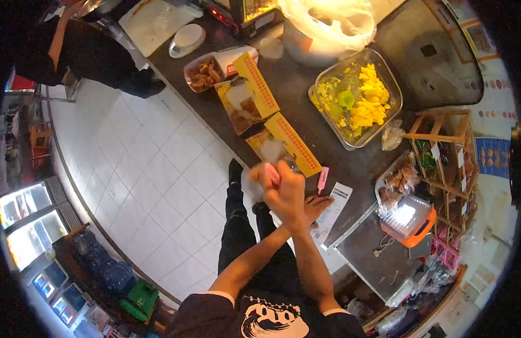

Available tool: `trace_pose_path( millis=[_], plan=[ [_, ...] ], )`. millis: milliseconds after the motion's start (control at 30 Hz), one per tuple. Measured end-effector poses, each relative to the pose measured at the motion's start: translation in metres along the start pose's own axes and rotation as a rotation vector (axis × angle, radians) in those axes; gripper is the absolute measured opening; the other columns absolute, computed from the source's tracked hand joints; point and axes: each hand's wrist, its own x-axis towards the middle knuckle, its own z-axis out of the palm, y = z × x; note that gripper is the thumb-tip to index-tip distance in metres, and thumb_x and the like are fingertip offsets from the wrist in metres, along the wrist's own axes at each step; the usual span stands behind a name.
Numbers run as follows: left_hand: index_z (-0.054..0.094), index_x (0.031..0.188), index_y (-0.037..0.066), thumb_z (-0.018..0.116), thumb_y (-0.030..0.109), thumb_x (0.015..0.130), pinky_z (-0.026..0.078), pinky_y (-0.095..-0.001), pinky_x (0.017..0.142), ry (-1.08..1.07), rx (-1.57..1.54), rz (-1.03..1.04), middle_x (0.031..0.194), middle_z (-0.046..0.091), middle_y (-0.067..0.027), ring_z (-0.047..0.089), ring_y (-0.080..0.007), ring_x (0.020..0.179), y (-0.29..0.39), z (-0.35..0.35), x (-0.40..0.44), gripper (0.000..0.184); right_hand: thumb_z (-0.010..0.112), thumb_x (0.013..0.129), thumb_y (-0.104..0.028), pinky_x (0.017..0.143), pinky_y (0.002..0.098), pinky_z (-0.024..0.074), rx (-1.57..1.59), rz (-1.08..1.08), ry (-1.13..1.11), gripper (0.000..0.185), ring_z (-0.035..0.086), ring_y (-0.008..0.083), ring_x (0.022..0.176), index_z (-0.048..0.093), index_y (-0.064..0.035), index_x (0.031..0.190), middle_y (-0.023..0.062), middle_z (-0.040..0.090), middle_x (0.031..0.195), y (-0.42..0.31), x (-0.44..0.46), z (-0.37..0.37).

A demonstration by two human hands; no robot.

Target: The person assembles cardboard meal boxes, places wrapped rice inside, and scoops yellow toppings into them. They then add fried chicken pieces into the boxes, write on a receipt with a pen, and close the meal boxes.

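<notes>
My right hand [282,194] is closed around a small pink object [272,174], in front of the nearer yellow food box [294,145]. Motion blur hides what kind of object it is. My forearms cross, and my left hand [318,207] lies low on the counter with its fingers stretched out over a printed paper slip [335,209]. Just beyond those fingertips lies a pink highlighter [323,180]. The nearer box has its lid open and whitish plastic inside. Behind it, a second open yellow box [238,107] holds brown food.
A glass tray [356,145] holds yellow food and a green scoop [345,99]. Fried pieces fill a paper box [204,73]. A large pot [305,48], an orange lamp [410,222] and a wooden rack [441,138] stand around. Another person [97,53] stands at the upper left.
</notes>
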Motion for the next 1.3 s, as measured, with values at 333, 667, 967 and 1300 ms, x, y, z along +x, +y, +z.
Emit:
trace_pose_path(
  millis=[333,667,967,1300],
  plan=[
    [0.023,0.154,0.005,0.084,0.017,0.063,0.021,-0.0455,0.119,-0.018,0.048,0.000,0.156,0.032,-0.0091,0.029,-0.0253,0.145,0.001,-0.001,-0.002,0.109,0.066,0.088,-0.021,0.059,0.0512,0.0493,-0.313,-0.045,0.027,0.019,0.065,0.0423,0.068,0.063,-0.0020,0.087,0.0216,0.066,0.074,0.017,0.018,0.005],
    [0.026,0.153,0.007,0.082,0.020,0.064,0.022,-0.0467,0.118,0.051,0.021,0.007,0.155,0.034,-0.0087,0.030,-0.0257,0.144,0.008,0.000,0.000,0.106,0.070,0.080,-0.023,0.062,0.0475,0.0554,-0.625,0.170,0.076,0.019,0.070,0.0376,0.068,0.069,-0.0092,0.093,0.0177,0.068,0.071,0.107,-0.004,0.010],
    [0.020,0.154,0.009,0.086,0.019,0.063,0.024,-0.0502,0.117,-0.029,0.061,0.003,0.154,0.035,-0.0124,0.033,-0.0295,0.142,0.005,0.001,0.003,0.113,0.067,0.089,-0.018,0.058,0.0431,0.0473,-0.078,0.026,0.421,0.017,0.063,0.0415,0.067,0.065,-0.0024,0.084,0.0203,0.062,0.071,0.082,0.015,0.035],
    [0.030,0.152,0.010,0.085,0.022,0.063,0.026,-0.0491,0.115,-0.036,0.176,-0.020,0.151,0.040,-0.0118,0.037,-0.0301,0.140,0.001,0.014,0.009,0.105,0.064,0.092,-0.019,0.064,0.0398,0.0521,0.094,0.095,0.125,0.018,0.068,0.0328,0.068,0.069,-0.0031,0.099,0.0148,0.069,0.075,0.101,-0.103,-0.035]
  ],
)
